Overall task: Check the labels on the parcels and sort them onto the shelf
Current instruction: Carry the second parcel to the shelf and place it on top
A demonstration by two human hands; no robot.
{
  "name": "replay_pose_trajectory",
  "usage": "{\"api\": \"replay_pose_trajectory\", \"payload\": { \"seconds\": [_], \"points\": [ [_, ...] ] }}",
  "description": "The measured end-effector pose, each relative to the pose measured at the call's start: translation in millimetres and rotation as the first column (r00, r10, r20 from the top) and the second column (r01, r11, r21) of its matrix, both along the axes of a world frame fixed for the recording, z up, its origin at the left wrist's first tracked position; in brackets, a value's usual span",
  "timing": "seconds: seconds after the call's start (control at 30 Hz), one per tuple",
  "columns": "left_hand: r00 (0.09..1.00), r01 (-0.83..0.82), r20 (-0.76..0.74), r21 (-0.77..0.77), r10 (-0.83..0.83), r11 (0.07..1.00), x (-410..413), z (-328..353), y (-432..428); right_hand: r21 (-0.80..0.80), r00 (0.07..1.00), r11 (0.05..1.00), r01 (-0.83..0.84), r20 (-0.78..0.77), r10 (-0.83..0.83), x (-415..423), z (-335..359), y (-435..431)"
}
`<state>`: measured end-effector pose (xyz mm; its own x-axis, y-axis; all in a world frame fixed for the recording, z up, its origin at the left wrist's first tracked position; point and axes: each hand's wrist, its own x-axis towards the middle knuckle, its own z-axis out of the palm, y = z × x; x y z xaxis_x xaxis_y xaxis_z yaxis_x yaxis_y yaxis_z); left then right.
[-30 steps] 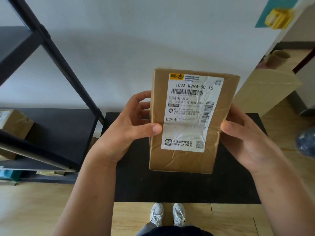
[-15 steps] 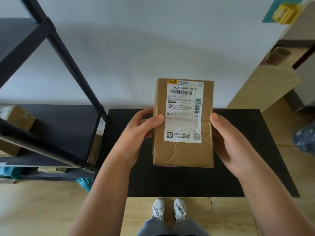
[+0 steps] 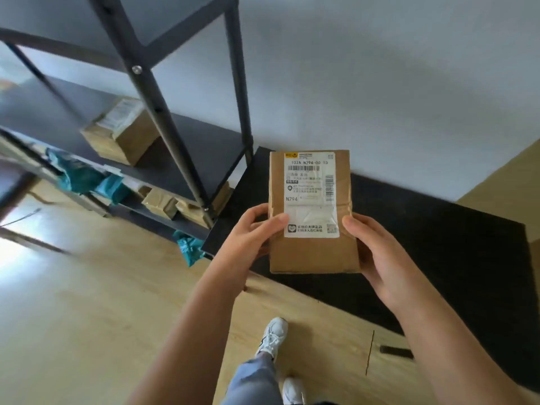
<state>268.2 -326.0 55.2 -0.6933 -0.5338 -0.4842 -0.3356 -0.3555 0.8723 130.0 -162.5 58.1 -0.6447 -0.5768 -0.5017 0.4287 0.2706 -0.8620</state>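
Note:
A brown cardboard parcel (image 3: 312, 252) with a white shipping label (image 3: 311, 197) facing me is held upright in the air between both hands. My left hand (image 3: 248, 238) grips its left edge, thumb on the front. My right hand (image 3: 377, 252) grips its right edge. The label reads "102A N294-00 15". To the left stands the black metal shelf (image 3: 204, 144), with another labelled brown box (image 3: 122, 130) on a middle level. Lower levels hold small brown parcels (image 3: 160, 203) and teal bags (image 3: 79, 176).
A low black table (image 3: 438, 229) stands against the white wall, beneath and to the right of the parcel. A teal bag (image 3: 188, 248) lies at the shelf's foot. Wooden floor spreads to the left and front. My legs and white shoes (image 3: 271, 337) show below.
The view has swung left and tilted, bringing the shelf much closer and more into view. The parcel stays in both hands, held lower and further from my face.

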Motion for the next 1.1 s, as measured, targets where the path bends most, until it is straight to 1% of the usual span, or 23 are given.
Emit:
{"api": "replay_pose_trajectory", "payload": {
  "seconds": [0.13, 0.23, 0.33, 0.53, 0.63, 0.77, 0.87, 0.97, 1.1],
  "points": [
    [0.994, -0.097, 0.049, 0.063, 0.094, 0.993, 61, -5, 21, 0.028, 0.988, 0.988, -0.149, 0.035, 0.148, 32, -7, -14],
    [0.969, -0.246, 0.05, 0.095, 0.243, 0.965, 108, -3, 23, 0.033, 0.965, 0.969, -0.246, 0.099, 0.242, 65, -11, -36],
    [0.928, -0.372, 0.054, 0.08, 0.368, 0.925, 158, -4, 16, 0.025, 0.93, 0.938, -0.345, 0.142, 0.339, 105, -14, -63],
    [0.824, -0.566, 0.061, 0.038, 0.563, 0.824, 250, -6, -11, 0.013, 0.87, 0.871, -0.49, 0.064, 0.489, 187, -11, -121],
    [0.804, -0.594, 0.064, 0.042, 0.591, 0.803, 292, -6, -37, 0.0, 0.849, 0.851, -0.525, 0.064, 0.524, 226, -9, -154],
    [0.807, -0.59, 0.064, 0.016, 0.588, 0.808, 359, -1, -87, 0.002, 0.846, 0.846, -0.533, 0.028, 0.533, 294, -9, -207],
    [0.817, -0.573, 0.065, -0.007, 0.573, 0.819, 411, 7, -128, 0.017, 0.86, 0.859, -0.511, 0.003, 0.511, 352, -7, -247],
    [0.828, -0.558, 0.057, -0.021, 0.558, 0.83, 452, 15, -160, 0.005, 0.875, 0.875, -0.484, 0.02, 0.484, 398, -3, -275],
    [0.853, -0.519, 0.051, -0.028, 0.519, 0.855, 490, 16, -207, 0.022, 0.895, 0.895, -0.446, 0.009, 0.446, 442, -1, -314]
  ]
}}
